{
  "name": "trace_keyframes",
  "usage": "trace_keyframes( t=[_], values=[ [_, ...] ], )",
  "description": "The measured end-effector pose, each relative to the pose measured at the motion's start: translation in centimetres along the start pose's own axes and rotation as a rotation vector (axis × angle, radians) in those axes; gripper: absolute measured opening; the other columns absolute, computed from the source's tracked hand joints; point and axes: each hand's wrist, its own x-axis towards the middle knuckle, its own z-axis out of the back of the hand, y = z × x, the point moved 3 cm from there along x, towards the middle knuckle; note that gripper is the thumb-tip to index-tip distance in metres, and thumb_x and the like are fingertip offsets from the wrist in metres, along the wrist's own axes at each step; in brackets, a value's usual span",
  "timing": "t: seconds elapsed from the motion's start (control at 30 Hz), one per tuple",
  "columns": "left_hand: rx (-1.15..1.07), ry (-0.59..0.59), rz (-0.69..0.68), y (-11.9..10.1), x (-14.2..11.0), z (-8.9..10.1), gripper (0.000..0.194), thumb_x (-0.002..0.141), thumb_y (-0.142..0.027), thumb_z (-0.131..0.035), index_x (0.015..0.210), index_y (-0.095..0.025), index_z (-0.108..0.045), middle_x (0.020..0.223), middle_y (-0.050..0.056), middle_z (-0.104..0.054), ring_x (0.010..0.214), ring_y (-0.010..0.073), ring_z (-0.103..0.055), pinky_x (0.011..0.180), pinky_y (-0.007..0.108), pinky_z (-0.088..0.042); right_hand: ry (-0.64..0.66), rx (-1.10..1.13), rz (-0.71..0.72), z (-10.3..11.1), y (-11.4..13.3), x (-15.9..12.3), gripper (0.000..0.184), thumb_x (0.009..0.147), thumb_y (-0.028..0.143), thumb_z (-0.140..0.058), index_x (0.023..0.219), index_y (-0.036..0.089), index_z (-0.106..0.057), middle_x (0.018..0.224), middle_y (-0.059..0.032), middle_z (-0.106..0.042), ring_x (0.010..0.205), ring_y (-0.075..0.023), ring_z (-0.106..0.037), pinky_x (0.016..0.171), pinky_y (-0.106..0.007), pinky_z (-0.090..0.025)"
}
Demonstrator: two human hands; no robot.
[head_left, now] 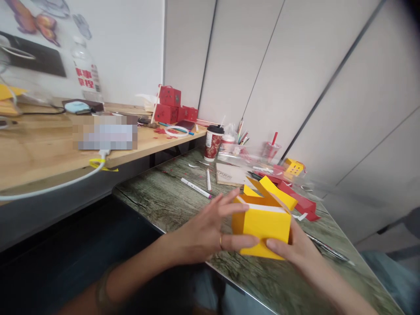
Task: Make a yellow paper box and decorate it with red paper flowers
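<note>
A yellow paper box (266,227) is held between my hands above the dark wood-grain table. Its top flaps (278,192) stand up and apart, and a white strip (266,208) runs along the upper front edge. My left hand (210,227) grips the box's left side, thumb on the front face and a finger on the top edge. Around the right side wraps my right hand (297,245), its thumb pressed to the front; its other fingers are hidden behind the box.
Markers (196,188) lie left of a pale board (231,175). Red paper pieces (300,199), a yellow dotted box (293,168) and a pen (330,250) are on the right. A lidded cup (213,143) stands behind. Red dotted boxes (166,113) sit on the wooden desk (42,153).
</note>
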Motion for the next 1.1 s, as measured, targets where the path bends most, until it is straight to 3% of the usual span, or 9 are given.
trace_keyframes(
  t=[0.13,0.23,0.4,0.53,0.63,0.7,0.83,0.97,1.1],
  values=[
    [-0.136,-0.108,0.175,1.1,-0.8,0.6,0.046,0.075,0.004,-0.04,0.114,-0.021,-0.042,0.12,0.01,-0.048,0.115,0.019,-0.047,0.097,0.042,-0.042,0.017,-0.345,0.076,-0.1,-3.8,1.0,0.11,0.063,0.047,-0.068,0.142,0.02,0.003,0.149,-0.0148,-0.012,0.135,-0.0273,-0.017,0.109,-0.046,-0.014],
    [-0.279,-0.047,0.257,1.6,-0.6,0.7,0.039,0.076,0.003,-0.038,0.108,-0.018,-0.047,0.107,0.008,-0.058,0.108,0.0156,-0.051,0.094,0.034,-0.045,0.042,-0.528,0.089,0.1,-4.4,0.3,0.109,0.065,0.044,-0.067,0.142,0.016,0.006,0.149,-0.0164,-0.011,0.137,-0.0267,-0.011,0.11,-0.046,-0.008],
    [-0.328,0.088,0.248,2.9,1.4,1.1,0.044,0.071,0.005,-0.035,0.106,-0.014,-0.053,0.11,0.008,-0.06,0.11,0.0157,-0.051,0.097,0.035,-0.042,-0.114,-0.651,0.199,0.9,-0.7,-1.2,0.09,0.076,0.049,-0.054,0.142,0.028,0.003,0.149,-0.0093,-0.018,0.135,-0.0261,-0.018,0.105,-0.049,-0.024],
    [-0.264,0.344,0.075,3.1,3.6,1.2,0.041,0.065,0.001,-0.041,0.101,-0.013,-0.057,0.106,0.007,-0.063,0.11,0.0183,-0.051,0.1,0.036,-0.038,-0.252,-0.78,0.293,0.3,1.9,-1.1,0.071,0.077,0.049,-0.053,0.137,0.027,-0.022,0.132,-0.0099,-0.048,0.118,-0.0282,-0.048,0.095,-0.05,-0.039],
    [-0.162,0.5,-0.022,2.7,4.2,1.2,0.03,0.072,-0.009,-0.051,0.099,-0.016,-0.059,0.098,0.003,-0.066,0.101,0.0187,-0.055,0.1,0.039,-0.035,-0.282,-0.624,0.2,0.3,2.0,-0.6,0.049,0.083,0.048,-0.044,0.126,0.024,-0.041,0.112,-0.0088,-0.063,0.092,-0.0245,-0.063,0.082,-0.044,-0.049],
    [-0.125,0.53,-0.095,2.1,3.9,0.9,0.02,0.079,-0.016,-0.053,0.096,-0.02,-0.061,0.091,0.001,-0.066,0.092,0.0162,-0.058,0.098,0.038,-0.037,-0.334,-0.368,0.121,0.8,1.6,-0.3,0.049,0.083,0.049,-0.044,0.124,0.023,-0.043,0.109,-0.008,-0.064,0.085,-0.0222,-0.065,0.076,-0.038,-0.053],
    [-0.057,0.407,-0.156,0.9,2.9,0.1,0.016,0.084,-0.017,-0.051,0.094,-0.024,-0.062,0.081,-0.002,-0.065,0.075,0.0119,-0.058,0.085,0.031,-0.044,-0.405,0.07,-0.083,1.9,0.3,0.1,0.065,0.073,0.048,-0.059,0.129,0.022,-0.038,0.085,-0.0034,-0.068,0.072,-0.0197,-0.065,0.063,-0.03,-0.056],
    [-0.143,0.214,0.019,0.5,2.2,-0.1,0.015,0.085,-0.024,-0.053,0.074,-0.019,-0.062,0.063,-0.004,-0.062,0.06,0.0083,-0.056,0.069,0.02,-0.048,-0.411,0.195,-0.198,3.0,-1.6,0.0,0.073,0.068,0.046,-0.064,0.132,0.025,-0.036,0.065,0.0015,-0.064,0.062,-0.0191,-0.064,0.059,-0.03,-0.057],
    [-0.193,0.14,0.074,0.3,0.7,0.0,0.018,0.088,-0.019,-0.046,0.096,-0.019,-0.062,0.076,-0.002,-0.069,0.076,0.0092,-0.062,0.091,0.02,-0.045,-0.456,0.079,-0.239,4.0,-3.0,-0.5,0.078,0.063,0.052,-0.065,0.132,0.028,-0.038,0.063,0.0008,-0.067,0.058,-0.0204,-0.065,0.052,-0.027,-0.056]
  ],
)
